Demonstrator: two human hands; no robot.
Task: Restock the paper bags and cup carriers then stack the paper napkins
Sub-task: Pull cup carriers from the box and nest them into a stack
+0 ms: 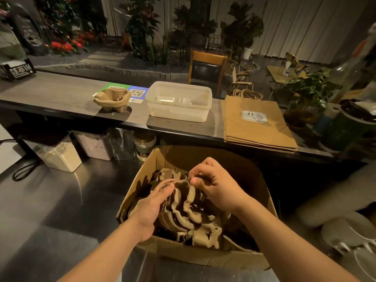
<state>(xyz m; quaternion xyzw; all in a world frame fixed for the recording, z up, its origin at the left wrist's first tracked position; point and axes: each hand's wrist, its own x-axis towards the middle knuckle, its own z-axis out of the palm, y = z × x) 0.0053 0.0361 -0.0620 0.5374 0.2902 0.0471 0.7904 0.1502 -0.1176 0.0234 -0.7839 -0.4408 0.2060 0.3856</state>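
Observation:
An open cardboard box [203,257] stands on the steel worktop in front of me, holding a row of nested brown pulp cup carriers [189,212]. My left hand [150,208] presses flat against the left side of that stack. My right hand [215,186] pinches the top edge of a carrier between thumb and fingers. On the raised wooden counter behind, a small stack of cup carriers [113,99] sits at the left, and flat brown paper bags [256,123] with twine handles lie stacked at the right. No napkins show clearly.
A translucent plastic tub [179,101] sits between the carriers and bags, beside QR-code cards [138,93]. Under the counter stand powder containers [61,153] and a jar [144,145]. A black cable [22,169] lies at left; plants, bottles and dishes [350,233] crowd the right.

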